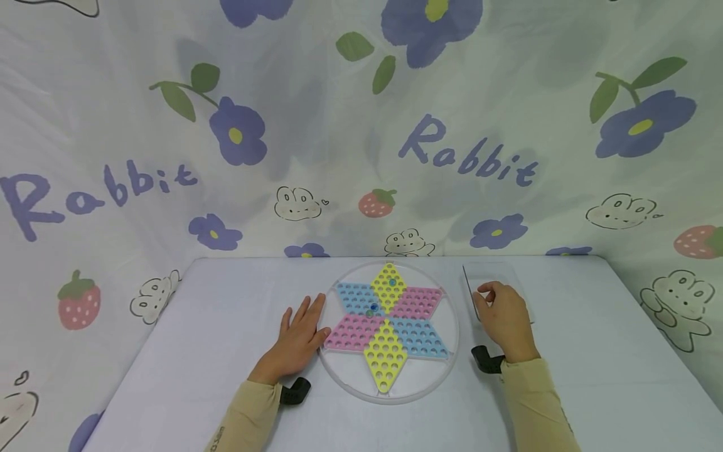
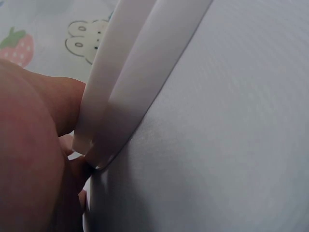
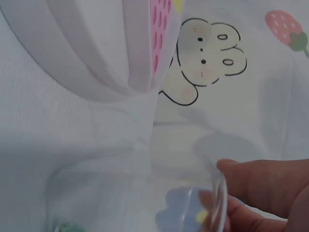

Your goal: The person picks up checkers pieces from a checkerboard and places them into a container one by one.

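Observation:
A round Chinese checkers board [image 1: 386,351] has a star of yellow, pink and blue points full of holes. On it sit a light blue marble [image 1: 392,282] in the far yellow point, a dark blue marble [image 1: 374,307] and a greenish marble [image 1: 369,313] near the centre. My left hand [image 1: 299,339] rests at the board's left edge, fingers extended, thumb touching the rim. Over a clear box [image 1: 516,276] is my right hand [image 1: 505,317], thumb and fingers bent with fingertips at the box's rim. I cannot tell whether they hold anything.
A green marble [image 3: 68,227] shows low in the box in the right wrist view. The white tabletop [image 1: 186,351] meets a printed cloth backdrop [image 1: 339,125] behind and on both sides. A black wrist device [image 1: 487,360] sits beside the right wrist, another black device [image 1: 296,391] beside the left.

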Demonstrator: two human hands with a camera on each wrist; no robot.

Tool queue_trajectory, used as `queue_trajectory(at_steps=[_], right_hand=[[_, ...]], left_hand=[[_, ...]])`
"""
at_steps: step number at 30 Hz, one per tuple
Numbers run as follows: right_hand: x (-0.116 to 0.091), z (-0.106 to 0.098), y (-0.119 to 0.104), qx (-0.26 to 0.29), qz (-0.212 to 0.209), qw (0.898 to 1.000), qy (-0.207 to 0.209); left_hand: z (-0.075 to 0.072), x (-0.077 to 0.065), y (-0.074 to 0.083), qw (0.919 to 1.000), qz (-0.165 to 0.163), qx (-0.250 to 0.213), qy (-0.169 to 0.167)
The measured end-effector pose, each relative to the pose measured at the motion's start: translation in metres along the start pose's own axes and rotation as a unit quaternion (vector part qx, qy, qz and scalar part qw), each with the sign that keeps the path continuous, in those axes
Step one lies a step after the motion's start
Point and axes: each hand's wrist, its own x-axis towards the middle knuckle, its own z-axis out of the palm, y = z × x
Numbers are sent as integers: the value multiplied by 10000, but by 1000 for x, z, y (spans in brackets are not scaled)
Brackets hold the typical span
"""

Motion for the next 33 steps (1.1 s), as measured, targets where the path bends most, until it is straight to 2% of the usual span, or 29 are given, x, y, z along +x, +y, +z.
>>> queue_trajectory(at_steps=[5,11,24,33], right_hand=[[-1,5,-7,83,-132,9995,276],[-4,9,-15,169,-170,9995,222],[-6,15,-28,502,-661,9965,122],[-9,16,-37,594,-593,9965,-63]], left_hand=[[0,0,0,10000,22,-28,-27],[0,1,0,10000,1,-21,-68],[0,1,-1,10000,-16,11,-55],[1,1,-1,10000,-30,21,-49]])
